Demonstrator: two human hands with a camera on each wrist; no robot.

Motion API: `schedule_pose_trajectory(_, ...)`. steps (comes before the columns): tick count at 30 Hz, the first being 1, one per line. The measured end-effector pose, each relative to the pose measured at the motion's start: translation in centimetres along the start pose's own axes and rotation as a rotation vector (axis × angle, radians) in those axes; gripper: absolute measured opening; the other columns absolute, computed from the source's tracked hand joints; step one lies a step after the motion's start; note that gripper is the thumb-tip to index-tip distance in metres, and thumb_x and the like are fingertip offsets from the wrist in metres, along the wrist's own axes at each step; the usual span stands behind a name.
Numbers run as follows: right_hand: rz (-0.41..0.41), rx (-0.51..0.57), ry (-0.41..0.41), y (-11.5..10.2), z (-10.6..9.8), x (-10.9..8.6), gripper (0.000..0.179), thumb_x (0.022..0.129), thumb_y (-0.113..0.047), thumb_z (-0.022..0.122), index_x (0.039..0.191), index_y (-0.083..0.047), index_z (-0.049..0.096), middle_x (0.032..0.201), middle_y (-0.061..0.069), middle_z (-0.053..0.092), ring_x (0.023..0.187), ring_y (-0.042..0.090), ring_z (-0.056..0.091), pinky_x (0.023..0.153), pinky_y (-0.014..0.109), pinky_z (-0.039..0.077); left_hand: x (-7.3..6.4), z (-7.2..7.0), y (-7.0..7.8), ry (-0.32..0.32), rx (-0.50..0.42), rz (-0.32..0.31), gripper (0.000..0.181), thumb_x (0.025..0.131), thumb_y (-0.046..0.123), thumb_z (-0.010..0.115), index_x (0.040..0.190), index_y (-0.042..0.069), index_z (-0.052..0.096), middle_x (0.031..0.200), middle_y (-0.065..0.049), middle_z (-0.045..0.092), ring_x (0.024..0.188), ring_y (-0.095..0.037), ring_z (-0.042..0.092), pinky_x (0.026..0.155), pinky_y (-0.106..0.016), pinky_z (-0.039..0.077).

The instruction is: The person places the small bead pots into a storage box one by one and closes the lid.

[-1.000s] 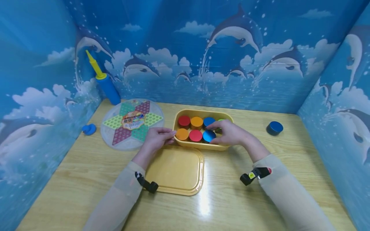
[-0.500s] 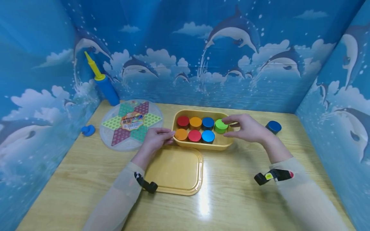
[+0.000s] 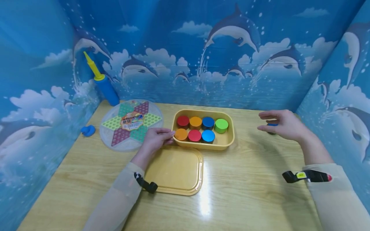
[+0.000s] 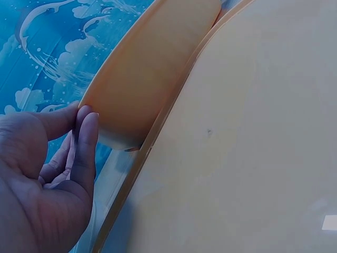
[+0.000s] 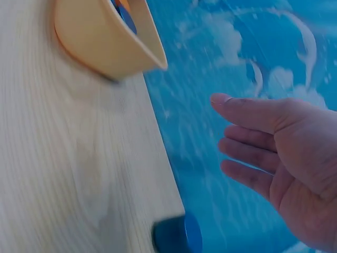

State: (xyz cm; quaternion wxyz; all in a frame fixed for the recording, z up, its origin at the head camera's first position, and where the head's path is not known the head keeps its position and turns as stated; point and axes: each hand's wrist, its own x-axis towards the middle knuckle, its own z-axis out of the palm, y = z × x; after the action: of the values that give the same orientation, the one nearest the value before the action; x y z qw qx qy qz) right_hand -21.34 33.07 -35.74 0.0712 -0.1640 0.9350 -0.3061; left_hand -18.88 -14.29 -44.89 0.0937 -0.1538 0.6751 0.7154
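My left hand (image 3: 156, 139) pinches the left rim of a yellow plastic box (image 3: 202, 146) between thumb and fingertips, seen close in the left wrist view. Several small round tubs stand upright inside it, among them a red tub (image 3: 183, 121), an orange tub (image 3: 181, 134), a light blue tub (image 3: 208, 136) and a green tub (image 3: 221, 125). The box's front right corner holds no tub. On the right, my right hand (image 3: 284, 125) is spread with nothing in it. A dark blue tub (image 5: 176, 233) stands near that hand, mostly covered by its fingers in the head view.
A flat yellow lid (image 3: 176, 170) lies in front of the box. Left of it are a round star-patterned game board (image 3: 131, 123) and a small blue knob-like piece (image 3: 88, 130). A blue and yellow hand pump (image 3: 107, 89) leans against the dolphin-print backdrop (image 3: 179, 89).
My right hand has let go of the green tub in the box's back right part and moved right to the dark blue tub. The left hand has stayed on the rim.
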Motion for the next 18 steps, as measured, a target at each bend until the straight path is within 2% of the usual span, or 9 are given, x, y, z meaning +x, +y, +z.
schedule_pose_trajectory(3,0.066,-0.012,0.009,1.6,-0.6,-0.6,0.065,0.098,-0.032,0.08,0.148,0.003,0.057,0.144,0.029,0.059,0.127,0.049,0.06,0.101,0.057,0.057,0.0,0.0,0.0,0.002,0.004,-0.006,0.024,0.094,0.003,0.082,0.112,-0.01,0.072,0.093,-0.015,0.073,0.072,-0.016,0.073,0.071,-0.028,0.067)
schedule_pose_trajectory(11,0.199,-0.002,0.005,5.7,-1.3,-1.2,0.08,0.102,-0.038,0.075,0.158,0.006,0.039,0.156,0.035,0.041,0.139,0.06,0.041,0.109,0.07,0.046,-0.1,-0.1,0.0,0.007,0.006,-0.01,0.024,0.095,0.003,0.081,0.113,-0.009,0.073,0.095,-0.016,0.074,0.073,-0.017,0.074,0.072,-0.029,0.067)
schedule_pose_trajectory(18,0.185,-0.011,0.044,8.9,-0.5,-1.4,0.083,0.1,-0.035,0.077,0.155,0.013,0.037,0.152,0.042,0.039,0.134,0.065,0.04,0.108,0.074,0.043,0.0,0.0,0.1,0.014,0.022,-0.018,0.022,0.095,0.004,0.081,0.113,-0.008,0.073,0.099,-0.018,0.073,0.077,-0.019,0.074,0.075,-0.031,0.068)
